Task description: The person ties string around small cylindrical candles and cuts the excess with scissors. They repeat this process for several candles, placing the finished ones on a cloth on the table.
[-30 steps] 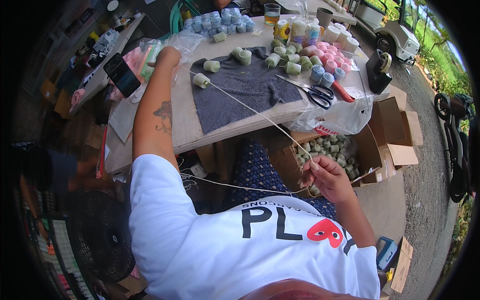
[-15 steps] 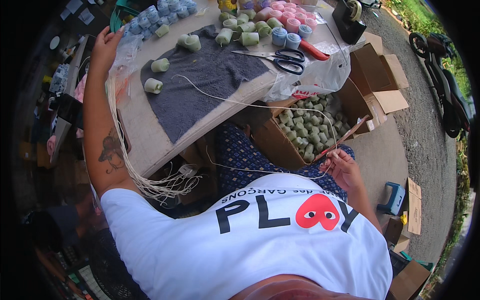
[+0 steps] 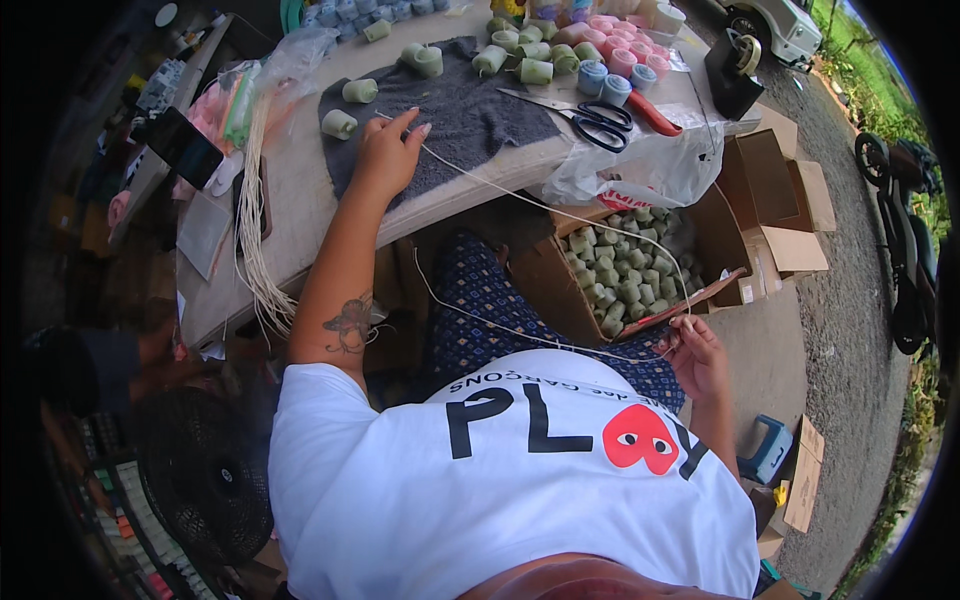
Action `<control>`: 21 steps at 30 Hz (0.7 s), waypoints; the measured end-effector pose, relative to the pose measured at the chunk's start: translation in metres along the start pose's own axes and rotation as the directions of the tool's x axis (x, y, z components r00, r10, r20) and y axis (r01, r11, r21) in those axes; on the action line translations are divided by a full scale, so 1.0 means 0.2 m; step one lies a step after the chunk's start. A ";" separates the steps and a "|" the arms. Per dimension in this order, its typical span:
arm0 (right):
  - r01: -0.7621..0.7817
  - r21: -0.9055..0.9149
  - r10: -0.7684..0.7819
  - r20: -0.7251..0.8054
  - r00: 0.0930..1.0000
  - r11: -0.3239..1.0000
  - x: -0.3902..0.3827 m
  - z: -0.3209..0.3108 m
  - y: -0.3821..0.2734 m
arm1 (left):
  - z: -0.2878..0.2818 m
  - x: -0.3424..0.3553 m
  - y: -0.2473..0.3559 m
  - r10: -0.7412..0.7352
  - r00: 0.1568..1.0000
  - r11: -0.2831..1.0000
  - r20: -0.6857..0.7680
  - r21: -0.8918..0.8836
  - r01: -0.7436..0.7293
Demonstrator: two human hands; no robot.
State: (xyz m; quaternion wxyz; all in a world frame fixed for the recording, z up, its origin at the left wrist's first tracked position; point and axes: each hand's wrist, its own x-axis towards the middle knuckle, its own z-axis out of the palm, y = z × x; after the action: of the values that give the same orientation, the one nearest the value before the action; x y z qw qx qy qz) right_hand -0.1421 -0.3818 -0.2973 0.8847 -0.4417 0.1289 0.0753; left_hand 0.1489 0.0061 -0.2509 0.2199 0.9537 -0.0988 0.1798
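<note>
My right hand [image 3: 697,350] pinches a thin off-white cord [image 3: 560,213] over my lap at the right. One length of the cord runs up past the carton to the table; another droops across my patterned clothing. My left hand [image 3: 390,155] is above the dark grey cloth [image 3: 455,125], over the cord's far end, its fingertips slightly apart. Whether it touches the cord is hard to see. Near this hand stand pale green candles, the closest one [image 3: 340,125] to its left. Scissors [image 3: 590,120] with dark blue handles lie to its right.
A bundle of similar cords [image 3: 255,240] hangs over the table's left edge. Pink candles [image 3: 620,62] and blue ones stand at the back. Below the table, a cardboard box [image 3: 715,215] holds many green candles. A black tape dispenser [image 3: 733,80] stands at the table's right corner.
My left hand has come from the cord bundle at the far left to the cloth, over the cord's end. My right hand keeps its pinch on the cord. The view has shifted.
</note>
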 end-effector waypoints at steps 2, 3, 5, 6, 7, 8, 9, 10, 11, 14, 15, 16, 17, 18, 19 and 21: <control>-0.006 0.016 0.006 -0.051 0.999 1.000 -0.02 -0.04 0.00 | 0.08 0.03 -0.05 0.110 0.990 0.989 -0.088 0.109 -0.100; -0.006 0.024 0.008 -0.080 0.997 1.000 -0.03 -0.06 0.01 | 0.09 0.03 -0.06 0.157 0.976 0.988 -0.148 0.023 -0.156; -0.045 0.048 0.051 -0.142 0.989 0.998 -0.05 -0.12 0.05 | 0.06 0.01 0.01 0.239 0.933 0.948 -0.268 -0.142 -0.284; -0.064 0.061 0.074 -0.171 0.982 0.996 -0.05 -0.14 0.07 | 0.04 0.00 0.05 0.300 0.889 0.912 -0.346 -0.171 -0.374; -0.071 0.038 0.077 -0.186 0.980 0.997 -0.05 -0.17 0.09 | 0.00 -0.02 0.12 0.258 0.905 0.885 -0.338 -0.293 -0.362; -0.087 0.016 0.088 -0.205 0.975 0.996 -0.06 -0.18 0.11 | -0.02 -0.05 0.18 0.213 0.924 0.846 -0.317 -0.413 -0.336; -0.103 -0.006 0.099 -0.223 0.970 0.995 -0.06 -0.20 0.12 | -0.04 -0.07 0.23 0.169 0.942 0.795 -0.289 -0.525 -0.303; -0.096 -0.023 0.088 -0.233 0.969 0.995 -0.06 -0.21 0.12 | -0.06 -0.08 0.25 0.155 0.958 0.776 -0.240 -0.571 -0.268; -0.095 -0.041 0.082 -0.248 0.965 0.995 -0.06 -0.23 0.12 | -0.06 -0.09 0.25 0.147 0.964 0.740 -0.222 -0.623 -0.256; -0.079 -0.179 0.027 -0.277 0.961 0.981 -0.05 -0.27 0.11 | -0.06 -0.15 0.25 0.121 0.979 0.681 -0.165 -0.704 -0.203; -0.068 -0.238 -0.002 -0.281 0.960 0.969 -0.05 -0.29 0.11 | -0.07 -0.17 0.27 0.150 0.979 0.679 -0.134 -0.706 -0.201; -0.064 -0.320 -0.027 -0.272 0.962 0.945 -0.05 -0.29 0.10 | -0.08 -0.20 0.28 0.177 0.978 0.676 -0.107 -0.709 -0.200; -0.037 -0.397 -0.092 -0.301 0.949 0.917 -0.05 -0.28 0.11 | -0.09 -0.23 0.29 0.203 0.976 0.673 -0.079 -0.713 -0.198; -0.014 -0.474 -0.158 -0.322 0.933 0.881 -0.04 -0.27 0.13 | -0.10 -0.26 0.32 0.216 0.975 0.642 -0.059 -0.744 -0.187; 0.010 -0.552 -0.228 -0.327 0.917 0.833 -0.03 -0.21 0.12 | -0.10 -0.31 0.34 0.228 0.972 0.612 -0.057 -0.768 -0.189; 0.052 -0.875 -0.517 -0.236 0.823 0.482 -0.01 -0.11 0.12 | -0.08 -0.35 0.40 0.279 0.959 0.538 -0.061 -0.817 -0.208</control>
State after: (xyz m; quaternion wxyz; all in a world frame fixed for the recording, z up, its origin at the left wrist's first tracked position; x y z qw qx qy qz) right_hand -0.1541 -0.3850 -0.3274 0.5008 -0.8289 0.2091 -0.1357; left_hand 0.0587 -0.0499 -0.2346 0.6028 0.7275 -0.3102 0.1061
